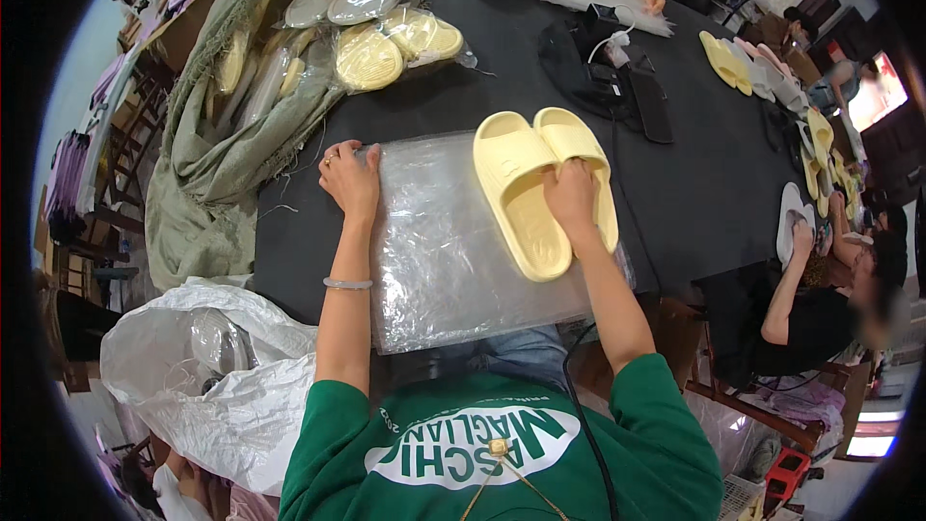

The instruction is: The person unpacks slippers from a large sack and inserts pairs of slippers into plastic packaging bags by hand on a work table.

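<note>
Head view: two hands at a stack of clear plastic bags on a black table.

Left hand (350, 177) presses flat on the bags (439, 251); right hand (571, 198) grips the pale yellow slippers (526, 188) lying on them. Bagged slippers (381, 43) fill an olive cloth sack (217, 154) beyond.

The one camera sits on my head and looks steeply down past my chest in its green sweatshirt (502, 453) onto the black counter (714, 174) in front of me. It is close: my forearms rise from the lower edge and my hands lie near the centre. The wide fisheye lens bends the counter's edges toward a dark round rim and takes in the room's far sides. No second view shares this scene.
</note>
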`<action>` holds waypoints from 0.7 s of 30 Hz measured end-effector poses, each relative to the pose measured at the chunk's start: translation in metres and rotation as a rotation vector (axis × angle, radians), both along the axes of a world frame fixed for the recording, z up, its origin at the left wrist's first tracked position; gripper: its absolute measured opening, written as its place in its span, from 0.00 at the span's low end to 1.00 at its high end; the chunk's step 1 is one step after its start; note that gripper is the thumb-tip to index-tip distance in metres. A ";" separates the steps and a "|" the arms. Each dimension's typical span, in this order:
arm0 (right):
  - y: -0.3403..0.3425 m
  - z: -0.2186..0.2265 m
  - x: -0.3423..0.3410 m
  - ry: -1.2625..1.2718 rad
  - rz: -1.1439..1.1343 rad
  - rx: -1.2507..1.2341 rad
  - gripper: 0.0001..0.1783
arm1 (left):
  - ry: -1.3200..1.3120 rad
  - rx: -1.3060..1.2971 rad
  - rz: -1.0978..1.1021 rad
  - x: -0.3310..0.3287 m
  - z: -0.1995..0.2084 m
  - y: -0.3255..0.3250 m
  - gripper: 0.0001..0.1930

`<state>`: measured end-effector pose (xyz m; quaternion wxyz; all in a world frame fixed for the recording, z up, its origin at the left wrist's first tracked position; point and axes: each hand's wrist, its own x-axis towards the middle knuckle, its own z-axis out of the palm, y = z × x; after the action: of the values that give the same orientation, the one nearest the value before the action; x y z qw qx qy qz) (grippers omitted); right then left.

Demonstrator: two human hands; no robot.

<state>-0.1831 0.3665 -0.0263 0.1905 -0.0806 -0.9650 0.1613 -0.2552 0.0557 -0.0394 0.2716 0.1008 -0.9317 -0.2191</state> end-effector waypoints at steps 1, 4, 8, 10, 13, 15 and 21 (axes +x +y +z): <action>0.003 0.005 -0.002 0.013 -0.045 -0.061 0.16 | 0.014 -0.007 -0.001 -0.002 -0.002 0.000 0.16; 0.014 0.029 0.005 0.027 -0.002 -0.355 0.13 | 0.011 -0.008 -0.002 -0.004 -0.006 0.001 0.15; 0.035 0.078 0.028 0.140 0.027 -0.755 0.14 | 0.014 -0.020 0.011 -0.003 -0.009 -0.006 0.14; 0.065 0.091 0.041 0.188 0.063 -0.669 0.17 | 0.023 -0.022 0.013 -0.002 -0.008 -0.008 0.14; 0.148 0.092 0.048 0.146 -0.021 -0.322 0.13 | 0.026 -0.018 0.020 -0.002 -0.008 -0.006 0.13; 0.209 0.090 0.042 0.117 -0.135 -0.170 0.15 | 0.038 -0.018 0.030 0.001 -0.004 -0.008 0.13; 0.395 0.072 0.045 0.358 -0.657 0.065 0.23 | 0.068 0.040 -0.021 -0.006 -0.003 0.011 0.12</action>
<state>-0.1378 0.7618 0.0456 0.4000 -0.3503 -0.8438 0.0726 -0.2607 0.0663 -0.0425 0.2989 0.0890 -0.9183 -0.2438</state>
